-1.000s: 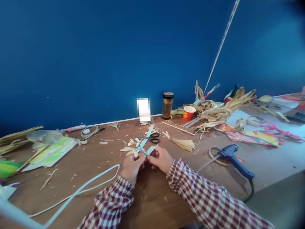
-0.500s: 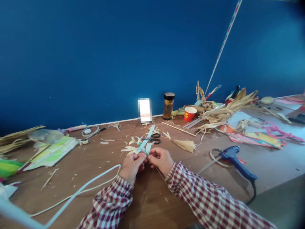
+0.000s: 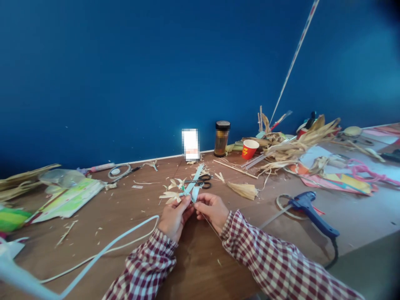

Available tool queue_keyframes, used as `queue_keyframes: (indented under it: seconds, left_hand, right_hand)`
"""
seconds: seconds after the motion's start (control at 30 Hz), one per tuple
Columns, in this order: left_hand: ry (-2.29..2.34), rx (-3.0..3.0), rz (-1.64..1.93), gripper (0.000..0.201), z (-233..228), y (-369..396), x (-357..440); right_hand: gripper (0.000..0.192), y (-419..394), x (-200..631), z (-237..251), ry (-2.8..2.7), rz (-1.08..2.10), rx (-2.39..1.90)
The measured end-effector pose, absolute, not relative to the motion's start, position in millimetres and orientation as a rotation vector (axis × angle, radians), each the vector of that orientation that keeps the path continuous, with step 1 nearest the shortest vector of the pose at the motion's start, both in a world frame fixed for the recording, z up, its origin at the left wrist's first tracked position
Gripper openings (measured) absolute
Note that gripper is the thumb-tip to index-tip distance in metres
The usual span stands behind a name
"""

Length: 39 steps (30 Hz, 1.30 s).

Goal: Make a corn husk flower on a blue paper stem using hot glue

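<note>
Close together at mid-table, my left hand (image 3: 175, 216) and my right hand (image 3: 213, 209) pinch the base of a small craft flower. Cream petals (image 3: 171, 195) point left from it, and pale blue-green leaf strips (image 3: 196, 183) point away from me. My left thumb and fingers press on the flower's base. From my right fingertips a thin stem or wire (image 3: 210, 223) slants down toward my right sleeve. Just beyond the flower lies a pair of black-handled scissors (image 3: 204, 181), its blades partly hidden by the strips. The exact joint between the fingertips is hidden.
A blue glue gun (image 3: 315, 214) lies at right with its cord. Dried corn husks (image 3: 300, 143), a red paper cup (image 3: 250, 150) and a dark-lidded bottle (image 3: 221, 139) stand along the back. A white cable (image 3: 109, 243) curves at left near a green-white packet (image 3: 70, 198).
My left thumb has shifted slightly up and left on the flower's base. My right hand keeps its pinch with little movement. The whole view has drifted a touch.
</note>
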<state>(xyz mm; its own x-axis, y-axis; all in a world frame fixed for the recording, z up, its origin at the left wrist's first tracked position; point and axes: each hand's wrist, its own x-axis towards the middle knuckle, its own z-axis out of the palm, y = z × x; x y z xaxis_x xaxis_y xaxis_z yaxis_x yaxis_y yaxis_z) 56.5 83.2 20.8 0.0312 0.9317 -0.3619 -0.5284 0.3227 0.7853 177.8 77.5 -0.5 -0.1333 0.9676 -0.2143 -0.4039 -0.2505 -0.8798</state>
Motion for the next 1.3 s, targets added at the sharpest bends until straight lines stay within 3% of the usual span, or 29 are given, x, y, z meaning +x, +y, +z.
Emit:
queue_keyframes:
  seconds: [0.57,0.8,1.07,1.3]
  left_hand:
    - [1.160,0.498,1.173,0.008,20.2,82.7,58.3]
    - [1.171,0.502,1.057,0.003,19.2,81.5,51.8]
    - [1.124,0.536,0.984,0.007,27.0,80.8,47.3]
    - [1.079,0.576,0.938,0.012,22.7,81.8,47.1]
  right_hand:
    - [0.020,75.0,179.0,0.0,-0.976,1.420,-1.096]
    - [0.012,69.5,190.0,10.1,-1.609,0.732,-1.080]
    - [0.024,58.5,196.2,13.3,-1.967,0.318,-0.975]
    - [0.020,52.3,196.7,21.4,-2.239,0.042,-0.976]
